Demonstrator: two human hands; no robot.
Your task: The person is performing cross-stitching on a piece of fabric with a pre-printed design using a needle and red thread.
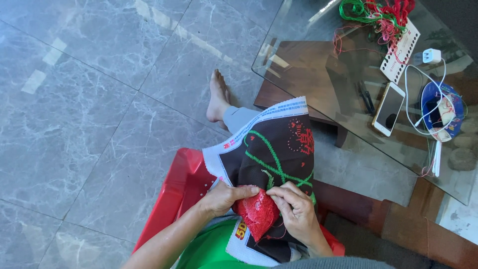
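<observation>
Left grip (226, 196): my fingers pinch the cross-stitch cloth (279, 149) on my lap, just left of its red stitched patch (258, 213).
Right grip (294, 209): closed at the patch's right edge; needle too small to see.
Advice: I judge the cloth should stay taut between both grips.

From my remote seat the view was bright, lit by daylight, with no dim corners. Far left of the fingers (259, 190), pale streaks of reflected light ran across the floor (74, 99), strongest toward the top. Above and right of the fingers, the glass table (308, 65) threw glare along its near edge and mirrored soft shapes, which muddied what lay under it. Shadows were soft; a faint one sat beside the foot (218, 97). The cloth (279, 144) just above the fingers looked sharp, its colours saturated. Straight lines bowed slightly toward the frame edges. I saw no motion blur on either hand.
</observation>
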